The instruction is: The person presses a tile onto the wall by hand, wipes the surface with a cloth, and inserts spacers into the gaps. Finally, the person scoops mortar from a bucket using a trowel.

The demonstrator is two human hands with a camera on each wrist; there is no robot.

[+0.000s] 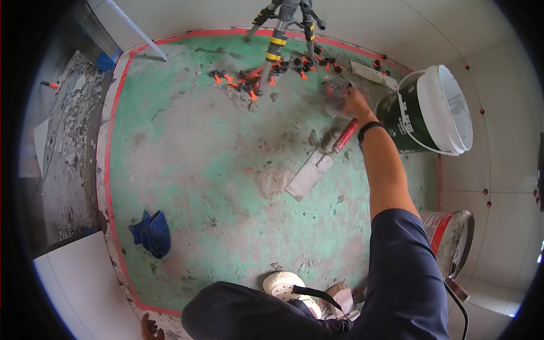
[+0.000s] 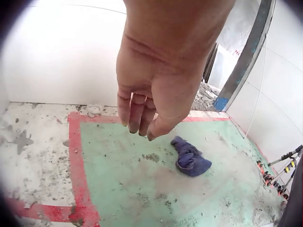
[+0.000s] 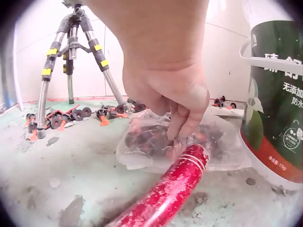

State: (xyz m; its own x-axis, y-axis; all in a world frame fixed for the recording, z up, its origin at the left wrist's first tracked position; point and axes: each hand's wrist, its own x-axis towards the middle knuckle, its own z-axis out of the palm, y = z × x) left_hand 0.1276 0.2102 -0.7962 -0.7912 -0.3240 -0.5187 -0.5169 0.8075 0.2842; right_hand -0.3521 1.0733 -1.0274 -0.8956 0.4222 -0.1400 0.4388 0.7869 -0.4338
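A clear plastic bag (image 1: 336,97) of black and orange pieces lies on the green floor; in the right wrist view the bag (image 3: 144,142) spreads under my right hand (image 3: 165,85). The fingers of my right hand (image 1: 358,104) point down and pinch the bag's plastic near its middle. Close in front is the red handle (image 3: 165,194) of a trowel, whose flat metal blade (image 1: 310,173) rests on the floor. My left hand (image 2: 158,85) hangs with loosely bent fingers, holding nothing; in the head view this hand (image 1: 152,328) shows at the bottom left edge.
A tripod (image 1: 276,48) stands at the back among loose black and orange pieces (image 1: 249,79). Right of the bag is a green and white bucket (image 1: 416,113); a dirtier bucket (image 1: 447,238) is nearer. A blue cloth (image 1: 152,233) lies at left. A long ruler (image 1: 136,29) leans on the wall.
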